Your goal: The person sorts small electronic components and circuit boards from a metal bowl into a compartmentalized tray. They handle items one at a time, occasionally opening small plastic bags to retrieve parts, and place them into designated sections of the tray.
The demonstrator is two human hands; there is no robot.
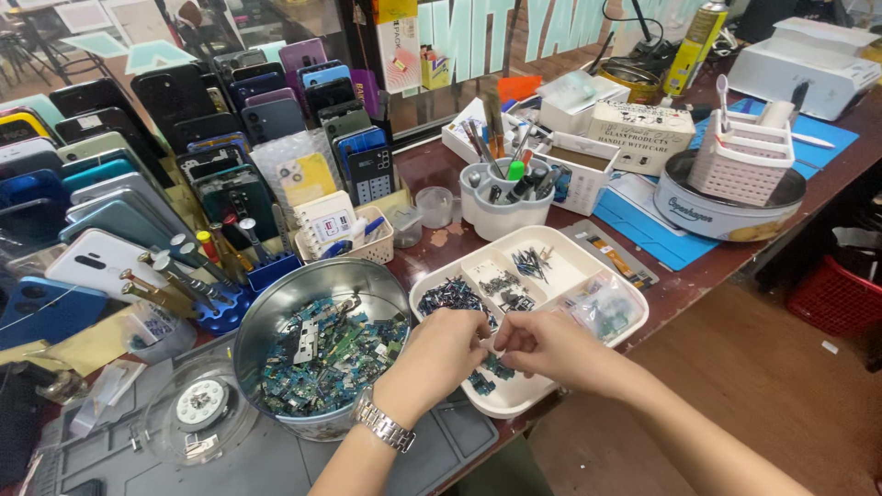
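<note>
Both hands meet over the white divided tray (pixel 614 276) — left hand (pixel 439 354) and right hand (pixel 542 344), each grip pinched on a small blue-green circuit part (pixel 492 364) — tiny, dark.

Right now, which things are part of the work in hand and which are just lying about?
In use:
left hand
right hand
white compartment tray
small blue-green circuit boards
round metal bowl of boards

Lying about:
white tool cup
blue screwdriver rack
phone back covers
yellow spray can
</note>
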